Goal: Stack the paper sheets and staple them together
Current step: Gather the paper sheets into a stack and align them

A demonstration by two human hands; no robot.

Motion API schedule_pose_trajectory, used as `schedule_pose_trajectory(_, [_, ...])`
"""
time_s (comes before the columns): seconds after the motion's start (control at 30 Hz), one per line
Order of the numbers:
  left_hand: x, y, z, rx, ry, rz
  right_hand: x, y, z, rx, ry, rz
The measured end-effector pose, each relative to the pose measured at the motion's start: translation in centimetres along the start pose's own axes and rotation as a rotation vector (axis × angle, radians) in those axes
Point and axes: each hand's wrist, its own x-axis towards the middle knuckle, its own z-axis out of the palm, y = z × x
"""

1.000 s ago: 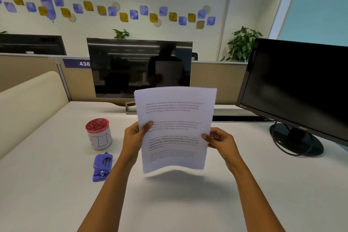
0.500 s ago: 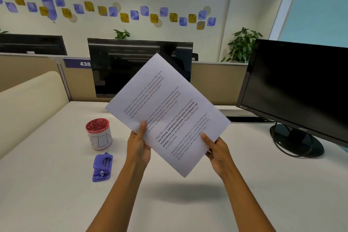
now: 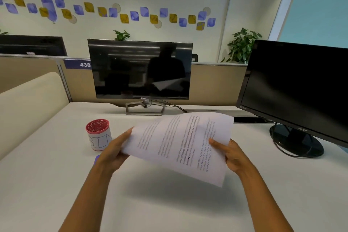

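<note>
Both of my hands hold the printed paper sheets [image 3: 180, 145] above the white desk [image 3: 169, 209], turned sideways so the text lines run up and down. My left hand [image 3: 114, 153] grips the left edge, and my right hand [image 3: 228, 153] pinches the lower right side with the thumb on top. The sheets lie nearly flat, slightly curled at the far right corner. Only a sliver of the purple stapler [image 3: 97, 158] shows on the desk; my left wrist hides the rest.
A red-rimmed cup [image 3: 98, 134] marked BIN stands left of my left hand. A Dell monitor [image 3: 140, 69] stands at the back centre. A second black monitor [image 3: 297, 88] with a round base [image 3: 295, 142] stands at the right. A cream partition [image 3: 28, 103] borders the left.
The sheets turned clockwise from upright to sideways and dropped lower toward the desk. My left hand shifted to the left edge and now covers most of the stapler.
</note>
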Motion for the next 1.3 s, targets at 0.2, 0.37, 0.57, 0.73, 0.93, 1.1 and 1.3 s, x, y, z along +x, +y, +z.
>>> schedule_pose_trajectory(0.2, [0.9,-1.5,-0.7,0.442,-0.059,-0.221,0.4,0.5,-0.6,-0.229,-0.059,0.313])
schedule_pose_trajectory(0.37, [1.6,-3.8,0.4,0.518,0.077,-0.108,0.6,2.4,-0.3,-0.231,0.153,0.349])
schedule_pose_trajectory(0.57, [1.4,-4.2,2.3,0.6,0.114,0.066,0.9,2.8,0.3,-0.242,0.263,0.226])
schedule_pose_trajectory(0.73, [0.9,-4.2,3.7,0.576,0.096,0.342,0.7,1.8,1.5,-0.317,0.387,0.042])
schedule_pose_trajectory(0.93, [0.1,-2.2,6.2,0.416,0.134,0.588,0.1,-0.9,3.2,-0.266,0.465,-0.309])
schedule_pose_trajectory(1.1, [0.5,-2.8,4.7,0.462,0.077,0.504,0.0,0.7,1.9,-0.329,0.447,-0.2])
schedule_pose_trajectory(1.3, [0.6,-3.0,4.9,0.491,0.095,0.512,0.1,0.7,1.8,-0.354,0.428,-0.213])
